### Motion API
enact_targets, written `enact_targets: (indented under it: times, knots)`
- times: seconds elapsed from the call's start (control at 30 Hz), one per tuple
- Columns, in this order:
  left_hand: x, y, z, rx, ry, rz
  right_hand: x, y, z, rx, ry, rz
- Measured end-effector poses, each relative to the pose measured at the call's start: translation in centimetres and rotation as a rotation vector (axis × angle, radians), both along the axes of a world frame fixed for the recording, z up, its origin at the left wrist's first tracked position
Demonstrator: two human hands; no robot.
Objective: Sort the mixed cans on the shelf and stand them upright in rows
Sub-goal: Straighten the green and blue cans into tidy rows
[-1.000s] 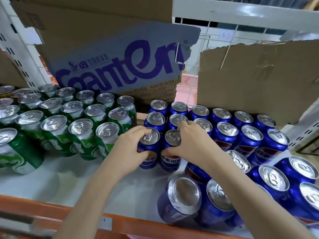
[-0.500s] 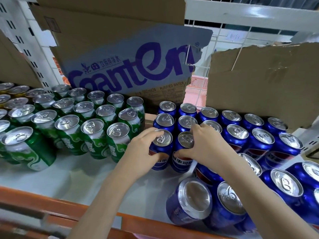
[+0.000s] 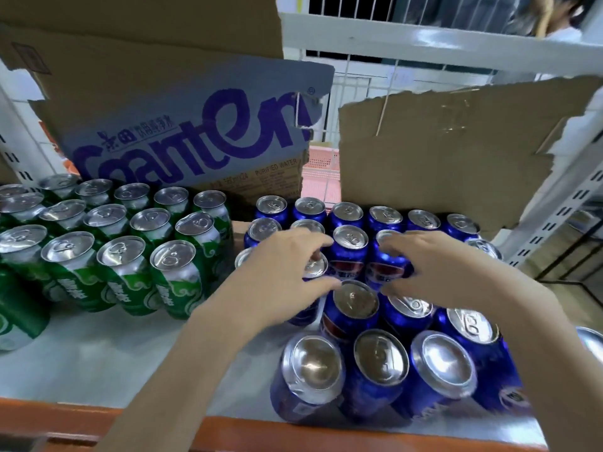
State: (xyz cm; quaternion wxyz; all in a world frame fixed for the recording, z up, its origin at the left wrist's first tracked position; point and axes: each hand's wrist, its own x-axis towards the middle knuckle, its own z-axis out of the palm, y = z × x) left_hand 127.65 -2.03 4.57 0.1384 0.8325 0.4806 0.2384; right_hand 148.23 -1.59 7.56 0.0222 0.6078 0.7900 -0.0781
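Green cans [image 3: 140, 256] stand upright in rows on the left of the white shelf [image 3: 114, 353]. Blue cans [image 3: 349, 210] stand in rows on the right. My left hand [image 3: 280, 275] curls over the top of one blue can [image 3: 316, 268], thumb at its front. My right hand [image 3: 437, 269] holds the neighbouring blue can [image 3: 386, 270] between fingers and thumb. Between them stands another upright blue can [image 3: 350, 246]. Nearer the front, several blue cans [image 3: 381, 357] crowd loosely; some, like one at the front [image 3: 310, 363], show their concave bottoms.
A printed cardboard box [image 3: 195, 125] and a torn brown cardboard sheet [image 3: 440, 151] stand behind the cans, with a pink basket [image 3: 321, 177] between them. The shelf's orange front rail [image 3: 261, 432] runs along the bottom. A white slotted upright [image 3: 571, 203] stands at the right.
Both hands have left the two front-left blue cans and shifted right onto cans deeper in the blue group. The view has swung right and closer.
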Motion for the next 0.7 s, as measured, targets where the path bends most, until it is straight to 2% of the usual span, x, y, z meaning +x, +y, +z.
enact_targets:
  times: [0.13,0.33,0.5,0.7]
  knots:
    - [3.0,0.2,0.2,-0.147,0.243,-0.271,2.5,-1.7,-0.3,-0.110,-0.017,0.022]
    - [4.9,1.4,-0.8,-0.169,0.532,-0.340,3.1,-1.6,-2.9,-0.101,0.106,-0.009]
    - [5.3,2.4,-0.2,-0.143,0.583,-0.308,4.0,-1.0,-3.0,-0.041,0.201,-0.024]
    - [6.1,3.6,1.7,-0.057,0.535,-0.157,5.3,-0.2,-0.7,0.024,0.168,0.053]
